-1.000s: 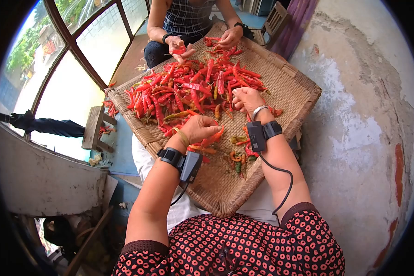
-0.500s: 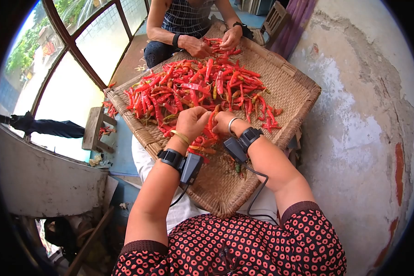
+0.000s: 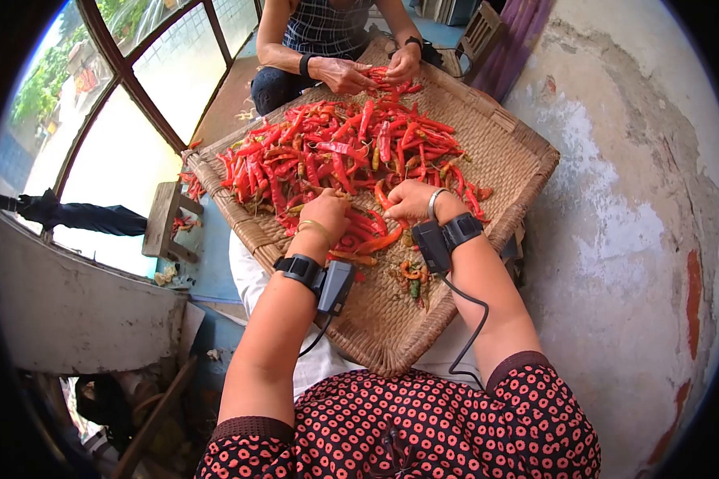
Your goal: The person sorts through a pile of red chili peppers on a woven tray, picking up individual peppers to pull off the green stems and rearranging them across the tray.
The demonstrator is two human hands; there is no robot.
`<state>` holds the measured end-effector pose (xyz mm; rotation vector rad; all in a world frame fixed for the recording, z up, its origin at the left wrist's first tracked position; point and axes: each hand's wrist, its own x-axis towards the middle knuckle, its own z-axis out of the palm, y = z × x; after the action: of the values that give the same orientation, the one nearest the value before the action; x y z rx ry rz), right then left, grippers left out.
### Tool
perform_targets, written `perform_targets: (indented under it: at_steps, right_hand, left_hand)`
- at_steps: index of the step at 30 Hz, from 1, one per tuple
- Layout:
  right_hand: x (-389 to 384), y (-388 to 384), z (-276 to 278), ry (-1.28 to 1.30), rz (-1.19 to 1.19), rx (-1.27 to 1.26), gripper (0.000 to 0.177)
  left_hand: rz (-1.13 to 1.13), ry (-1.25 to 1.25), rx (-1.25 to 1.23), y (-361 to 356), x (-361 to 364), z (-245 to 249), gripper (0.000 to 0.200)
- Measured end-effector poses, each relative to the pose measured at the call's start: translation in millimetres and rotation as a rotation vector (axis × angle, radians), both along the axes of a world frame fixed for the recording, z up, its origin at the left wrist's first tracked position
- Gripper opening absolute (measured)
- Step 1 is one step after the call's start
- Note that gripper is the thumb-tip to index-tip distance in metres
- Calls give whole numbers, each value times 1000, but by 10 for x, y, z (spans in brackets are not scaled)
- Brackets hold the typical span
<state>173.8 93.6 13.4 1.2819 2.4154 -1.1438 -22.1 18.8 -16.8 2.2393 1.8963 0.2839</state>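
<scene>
A shallow woven basket (image 3: 487, 132) rests in front of me, with a large heap of red chili peppers (image 3: 295, 156) on it. At the near edge of the heap is my left hand (image 3: 325, 212), its fingers curled closed; what they hold is hidden. My right hand (image 3: 411, 201) is a little apart from it, pinching an orange-red chili pepper (image 3: 381, 194) between thumb and fingers. Below both hands lies a smaller group of red chili peppers (image 3: 367, 235). Several small green and orange peppers (image 3: 414, 279) lie nearer me, toward the basket's front corner.
Across the basket sits another person (image 3: 327, 36), both hands on chili peppers (image 3: 387, 80) at the far end. A wooden stool (image 3: 164, 219) and a folded black umbrella (image 3: 96, 219) are to the left by the windows. A worn plaster wall (image 3: 615, 199) runs along the right.
My hands were together at one chili pepper and have moved apart, the right one to the right and the left slightly. The other person's hands have shifted a little.
</scene>
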Motion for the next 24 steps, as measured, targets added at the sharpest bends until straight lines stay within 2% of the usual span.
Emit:
perform_targets:
  at_steps: [1, 3, 4, 5, 7, 9, 11, 13, 15, 16, 18, 19, 21, 22, 23, 24]
  right_hand:
    - [62, -4, 87, 162, -112, -155, 31]
    - [107, -7, 219, 734, -401, -278, 22]
    - [46, -34, 235, 1201, -651, -366, 20]
    - [35, 17, 237, 1379, -750, -269, 25]
    - [69, 79, 138, 1089, -838, -57, 23]
    - [20, 38, 23, 576, -560, 67, 22]
    - [-99, -33, -72, 352, -265, 262, 25]
    - [-235, -104, -127, 313, -142, 279, 27]
    - [-304, -139, -163, 261, -99, 275, 26]
    - [-315, -147, -173, 210, -55, 273, 26]
    - [-296, -141, -177, 158, -11, 292, 26]
    - [-282, -137, -165, 105, 35, 311, 25]
    - [-198, -105, -58, 110, 65, 300, 24]
    - [-148, -86, 35, 63, 17, 232, 24]
    - [-91, -65, 92, 16, -30, 162, 23]
    - [-14, -45, 105, 212, -150, 130, 20]
  left_hand:
    - [2, -2, 0, 1, 4, 12, 23]
    - [-36, 68, -49, 12, 16, 39, 19]
    - [-36, 68, -52, 15, 15, 44, 19]
    - [-58, 76, -47, 17, 14, 46, 17]
    - [-81, 84, -41, 23, 22, 33, 15]
    - [-21, 96, -41, 34, 40, 16, 15]
    - [4, 67, 5, 16, 54, 26, 14]
    - [31, 38, 48, -15, 65, 90, 14]
    - [64, -163, 156, -38, 83, 147, 11]
    - [62, -163, 156, -28, 76, 123, 11]
    - [-111, -246, 210, -10, 48, 115, 9]
    - [-111, -246, 213, -19, 57, 146, 9]
    - [22, -353, 295, -53, 90, 208, 12]
    - [22, -353, 295, -44, 74, 209, 12]
    - [145, -317, 395, -26, 43, 208, 15]
    - [269, -279, 493, -12, 17, 202, 17]
